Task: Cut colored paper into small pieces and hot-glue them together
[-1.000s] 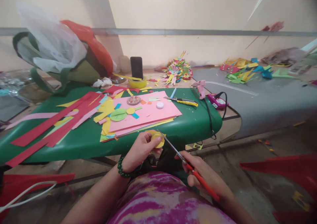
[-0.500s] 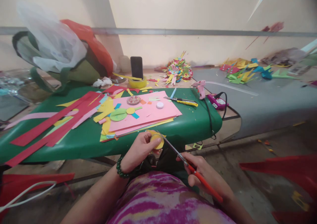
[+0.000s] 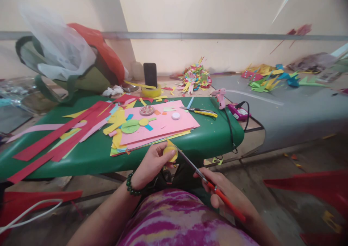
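Over my lap, just off the near edge of the green-covered table, my left hand (image 3: 154,161) pinches a small yellow paper piece (image 3: 170,154) with a rounded outline and a pointed strip at its top. My right hand (image 3: 217,186) is closed around the red-orange handles of a pair of scissors (image 3: 199,173). The long metal blades point up and left, their tips at the right edge of the yellow paper. Behind my hands lies a stack of pink paper (image 3: 163,130) bearing a green paper disc (image 3: 130,126), a small yellow circle (image 3: 143,122) and a white round cap (image 3: 175,115).
A yellow utility knife (image 3: 203,111) and a pink glue gun (image 3: 220,98) lie to the right on the green cover (image 3: 217,137). Red paper strips (image 3: 65,133) spread over the left side. Behind stand a phone (image 3: 150,74), a yellow tape roll (image 3: 151,91) and a paper-flower bunch (image 3: 196,77).
The yellow paper has turned in my left hand, and a pointed strip now stands out at its top. The scissors stay beside its right edge, nearly in place.
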